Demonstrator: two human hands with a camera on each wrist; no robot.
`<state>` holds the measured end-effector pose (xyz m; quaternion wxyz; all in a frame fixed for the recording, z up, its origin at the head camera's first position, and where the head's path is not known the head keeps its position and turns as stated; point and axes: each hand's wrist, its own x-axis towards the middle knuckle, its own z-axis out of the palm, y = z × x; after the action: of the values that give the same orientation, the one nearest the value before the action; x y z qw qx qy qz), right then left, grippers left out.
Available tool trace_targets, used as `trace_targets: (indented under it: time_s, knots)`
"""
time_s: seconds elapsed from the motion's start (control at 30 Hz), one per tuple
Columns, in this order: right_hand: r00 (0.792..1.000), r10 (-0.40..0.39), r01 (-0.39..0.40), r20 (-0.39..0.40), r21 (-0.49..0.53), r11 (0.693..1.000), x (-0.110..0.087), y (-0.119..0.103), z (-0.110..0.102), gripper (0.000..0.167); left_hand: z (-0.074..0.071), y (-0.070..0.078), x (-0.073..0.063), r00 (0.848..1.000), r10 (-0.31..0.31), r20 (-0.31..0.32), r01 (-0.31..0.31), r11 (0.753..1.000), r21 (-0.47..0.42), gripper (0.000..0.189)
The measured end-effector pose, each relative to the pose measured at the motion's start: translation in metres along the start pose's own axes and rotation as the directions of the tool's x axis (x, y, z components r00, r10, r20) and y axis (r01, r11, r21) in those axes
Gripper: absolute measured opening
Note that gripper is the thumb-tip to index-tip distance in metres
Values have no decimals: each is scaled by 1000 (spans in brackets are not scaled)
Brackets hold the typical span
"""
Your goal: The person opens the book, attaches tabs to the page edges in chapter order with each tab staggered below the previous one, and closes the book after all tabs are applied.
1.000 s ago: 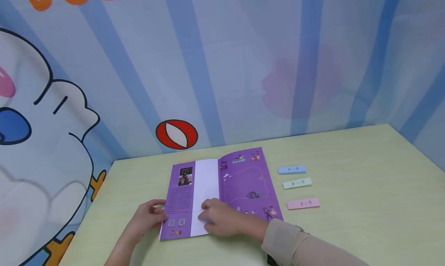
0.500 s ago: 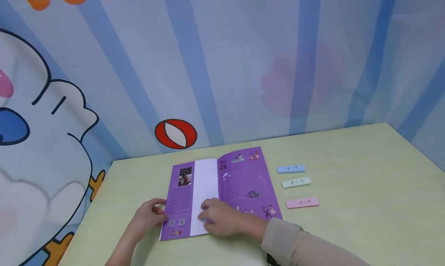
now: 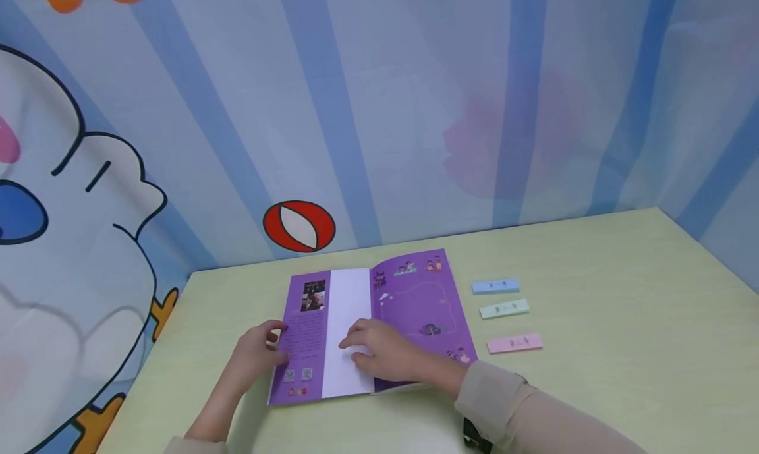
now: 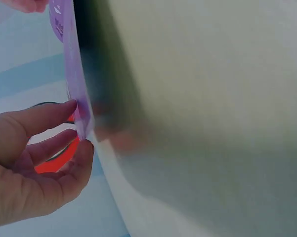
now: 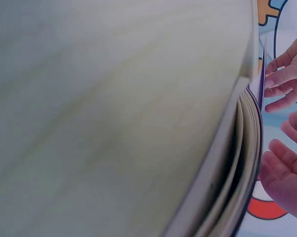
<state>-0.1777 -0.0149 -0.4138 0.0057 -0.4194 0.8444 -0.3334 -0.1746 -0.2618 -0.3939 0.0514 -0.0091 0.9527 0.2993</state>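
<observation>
An open purple book [image 3: 415,302] lies on the table, with a white strip of page [image 3: 350,296] beside its left purple flap [image 3: 304,339], which bears a photo and print. At the flap's outer edge is my left hand [image 3: 255,354]; the left wrist view shows its thumb and fingertips pinching the purple edge [image 4: 75,74]. My right hand [image 3: 388,352] is over the white strip near the fold, fingers loosely bent and holding nothing. Seen from the side in the right wrist view, the book's page stack [image 5: 249,133] is thick, with the right hand [image 5: 284,175] beside it.
Right of the book lie small strips with handwriting: blue [image 3: 495,286], pale green [image 3: 504,309] and pink [image 3: 514,343]. A printed cloth [image 3: 415,111] hangs behind the pale table [image 3: 628,309]. A black object [image 3: 476,436] shows under the right sleeve.
Both hands have moved slightly away from the table's front, the left along the flap's edge. The flap's outer edge has shifted a little left. The right fingers have spread somewhat.
</observation>
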Motion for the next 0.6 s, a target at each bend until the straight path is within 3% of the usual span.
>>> trace_targets:
  time_s: [0.17,0.27,0.47,0.6]
  knots:
    - [999,42,-41,-23,19,999,-2,4,-11,26,-1,17,2,991,127,-49,-118,982,150,47]
    - [998,62,-61,-29,18,998,-5,7,-19,27,1,26,1,985,164,-59,-149,967,206,46]
    - [993,98,-94,-67,59,994,-11,18,-32,27,7,41,2,991,137,-4,-135,980,147,44]
    - [988,105,-96,-112,81,992,-14,25,-40,29,11,52,2,988,157,9,-157,982,101,43]
